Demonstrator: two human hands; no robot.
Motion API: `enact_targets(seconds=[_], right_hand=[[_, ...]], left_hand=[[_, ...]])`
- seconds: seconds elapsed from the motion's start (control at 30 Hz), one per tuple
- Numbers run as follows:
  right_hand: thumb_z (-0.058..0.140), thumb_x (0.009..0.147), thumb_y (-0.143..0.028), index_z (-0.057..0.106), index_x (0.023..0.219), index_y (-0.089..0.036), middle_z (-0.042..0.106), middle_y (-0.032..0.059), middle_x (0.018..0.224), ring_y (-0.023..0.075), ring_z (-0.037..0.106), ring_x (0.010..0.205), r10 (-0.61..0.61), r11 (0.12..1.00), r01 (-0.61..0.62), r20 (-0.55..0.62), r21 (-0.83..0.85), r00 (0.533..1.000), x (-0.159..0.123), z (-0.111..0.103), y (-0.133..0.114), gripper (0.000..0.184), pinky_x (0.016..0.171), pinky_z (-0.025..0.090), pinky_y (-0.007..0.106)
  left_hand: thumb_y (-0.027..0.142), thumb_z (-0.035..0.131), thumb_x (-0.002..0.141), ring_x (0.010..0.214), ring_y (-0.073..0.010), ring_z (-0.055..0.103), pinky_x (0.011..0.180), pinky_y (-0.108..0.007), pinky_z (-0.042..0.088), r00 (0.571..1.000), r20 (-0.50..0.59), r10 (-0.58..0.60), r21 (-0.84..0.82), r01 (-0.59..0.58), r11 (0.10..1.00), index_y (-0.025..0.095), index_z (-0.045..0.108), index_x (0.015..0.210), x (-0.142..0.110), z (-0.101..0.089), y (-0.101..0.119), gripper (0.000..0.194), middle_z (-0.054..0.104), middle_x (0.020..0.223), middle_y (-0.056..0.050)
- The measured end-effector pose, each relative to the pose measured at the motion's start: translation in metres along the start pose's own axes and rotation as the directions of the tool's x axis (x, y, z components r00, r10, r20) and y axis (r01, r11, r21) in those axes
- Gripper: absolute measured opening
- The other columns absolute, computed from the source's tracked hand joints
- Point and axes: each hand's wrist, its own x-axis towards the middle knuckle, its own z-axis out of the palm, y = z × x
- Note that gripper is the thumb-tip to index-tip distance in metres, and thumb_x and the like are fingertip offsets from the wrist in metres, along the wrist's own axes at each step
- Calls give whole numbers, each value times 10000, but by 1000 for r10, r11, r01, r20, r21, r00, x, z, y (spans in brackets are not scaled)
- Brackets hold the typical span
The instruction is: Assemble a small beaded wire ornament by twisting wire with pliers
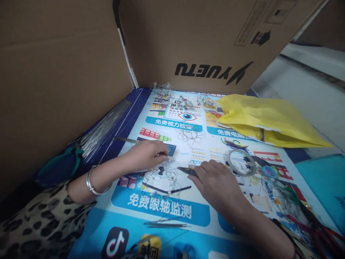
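My left hand (pixel 147 154), with a silver bangle on the wrist, rests on a printed poster (pixel 167 208); its fingers are pinched on the edge of a thin wire-and-bead piece (pixel 161 176) lying flat. My right hand (pixel 215 180) lies to the right of that piece, fingers closed round dark pointed pliers (pixel 187 171) whose tip reaches toward the wire piece. A second tangle of wire (pixel 190 135) lies just beyond the hands.
Cardboard walls (pixel 188 43) stand at the left and back. A bundle of straight silver wires (pixel 104 127) and teal-handled pliers (pixel 70 158) lie at left. A yellow plastic bag (pixel 269 118) sits at right, a tape roll (pixel 241 162) beside it, coloured wires (pixel 291 201) further right.
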Motion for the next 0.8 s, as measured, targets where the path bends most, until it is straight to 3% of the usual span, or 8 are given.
enact_targets(seconds=[0.4, 0.67, 0.8], right_hand=[[601, 807, -302, 617, 736, -189, 586, 43, 697, 220, 496, 718, -19, 999, 19, -3, -44, 1000, 2, 1, -3, 134, 646, 287, 327], [595, 806, -305, 603, 726, -180, 575, 56, 706, 230, 499, 726, -3, 998, 3, -4, -55, 1000, 5, 2, -3, 148, 640, 305, 339], [549, 834, -332, 593, 750, -177, 586, 63, 737, 231, 510, 742, 83, 994, -80, -36, 72, 996, 4, 3, 5, 182, 659, 341, 344]], left_hand=[[308, 520, 829, 705, -156, 562, 556, -232, 312, 962, 266, -57, 73, 38, 997, 192, 622, 820, 20, 2, 4, 154, 645, 814, -19], [208, 467, 816, 681, -169, 561, 518, -253, 279, 985, 168, -33, 225, -5, 974, 175, 594, 768, 20, 14, 1, 140, 632, 800, -27], [192, 498, 791, 653, -145, 543, 531, -237, 319, 1000, -13, -21, 175, 23, 984, 171, 581, 753, 19, 12, -2, 94, 608, 755, -13]])
